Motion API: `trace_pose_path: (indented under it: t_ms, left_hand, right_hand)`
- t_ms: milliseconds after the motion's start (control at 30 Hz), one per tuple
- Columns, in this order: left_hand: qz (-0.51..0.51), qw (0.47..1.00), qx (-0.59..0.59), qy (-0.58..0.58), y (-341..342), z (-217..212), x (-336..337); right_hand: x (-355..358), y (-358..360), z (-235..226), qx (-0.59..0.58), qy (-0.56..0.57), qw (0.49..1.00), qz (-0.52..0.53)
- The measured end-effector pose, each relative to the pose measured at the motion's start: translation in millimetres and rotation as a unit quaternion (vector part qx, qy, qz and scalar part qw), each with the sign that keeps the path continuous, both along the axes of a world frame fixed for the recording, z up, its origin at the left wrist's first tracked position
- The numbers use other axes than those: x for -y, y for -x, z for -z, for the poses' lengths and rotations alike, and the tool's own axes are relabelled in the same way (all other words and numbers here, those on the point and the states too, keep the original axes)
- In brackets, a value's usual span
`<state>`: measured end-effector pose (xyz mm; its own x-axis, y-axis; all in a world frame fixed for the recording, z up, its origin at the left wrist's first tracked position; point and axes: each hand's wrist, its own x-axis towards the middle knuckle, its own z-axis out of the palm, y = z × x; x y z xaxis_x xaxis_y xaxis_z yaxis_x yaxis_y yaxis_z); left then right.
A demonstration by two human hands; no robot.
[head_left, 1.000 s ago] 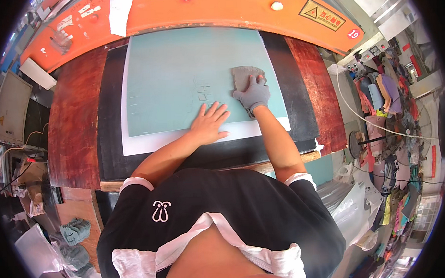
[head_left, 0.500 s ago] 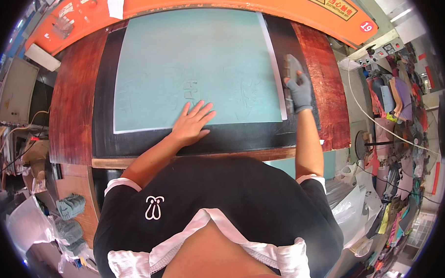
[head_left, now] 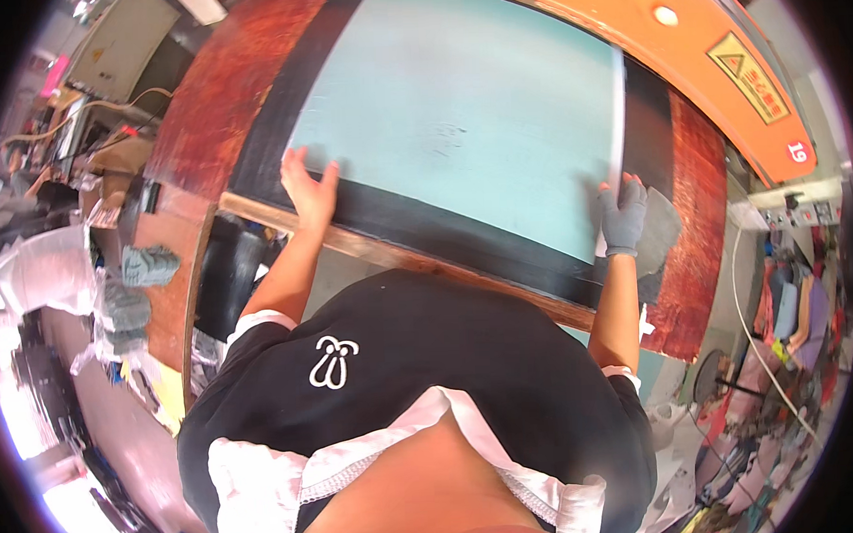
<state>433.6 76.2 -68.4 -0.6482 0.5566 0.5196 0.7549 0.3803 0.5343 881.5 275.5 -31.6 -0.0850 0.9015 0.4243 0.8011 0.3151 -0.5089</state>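
A large pale teal sheet (head_left: 477, 105) with a white right edge lies on a black board. Faint creases mark its middle. At its near left corner, my bare left hand (head_left: 311, 188) has its thumb and fingers apart; the fingertips are over or at the sheet's edge. My right hand (head_left: 623, 219), in a grey fingerless glove, is at the sheet's near right edge with bare fingertips spread. Whether it touches the sheet I cannot tell, as the hand is blurred. Beside and partly behind the glove lies a flat dark grey piece (head_left: 661, 230).
The black board (head_left: 377, 204) rests on a red-brown stained wooden table (head_left: 216, 109) with a wooden front rail. An orange machine beam (head_left: 691, 32) crosses the far side. Grey bundles (head_left: 149, 265) stand at left; coloured material pieces (head_left: 789, 301) hang at right.
The view has turned, so the table appears tilted. My left hand has gone from the sheet's middle to its near left corner. My right hand has come nearer along the right edge.
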Motion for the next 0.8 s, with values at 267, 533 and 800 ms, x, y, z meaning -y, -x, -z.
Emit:
trace_pose_path:
  t_ms: [267, 533, 800]
  left_hand:
    - [0.003, 0.712, 0.693, -0.114, 65.3, 6.3, 8.3]
    - [0.032, 0.578, 0.801, -0.152, 55.1, 2.5, 4.0]
    - [0.104, 0.633, 0.719, -0.268, 43.3, -17.4, 6.1]
  right_hand:
    - [46.6, 151.3, -9.8, 0.016, 0.003, 0.954, -0.298]
    - [76.2, 270.8, -17.9, 0.011, 0.06, 0.902, -0.427]
    - [91.0, 326.3, -22.2, 0.033, 0.096, 0.886, -0.453]
